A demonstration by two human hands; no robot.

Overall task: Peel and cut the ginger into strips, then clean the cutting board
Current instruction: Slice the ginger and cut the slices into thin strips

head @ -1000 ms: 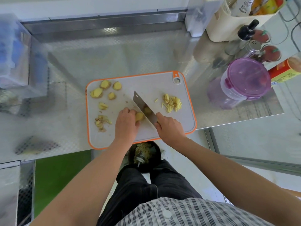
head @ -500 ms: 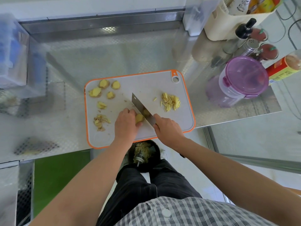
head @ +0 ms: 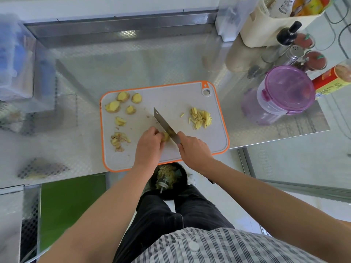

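Head view, looking straight down on a shiny metal table, and we start at the left of the orange-rimmed cutting board: a loose cluster of yellow ginger slices sits in the far-left corner, with one more sliced bit just below it. Nearer the front edge on that side lies a small heap of peel scraps. Moving along, the left hand is down on the board, fingers curled and pinning a ginger piece against the surface. Right up against that piece comes the knife, blade angled away toward the far left, its edge on the ginger beside the knuckles. The right hand grips the handle, wrapped tight round it at the base of the blade. Further right on the board, well apart from the cutting, a pile of ginger strips waits, one stray strip just beside it. Off the board at the far right stands a purple-lidded container. Below the table edge, between the hands, a dark bin holds scraps.
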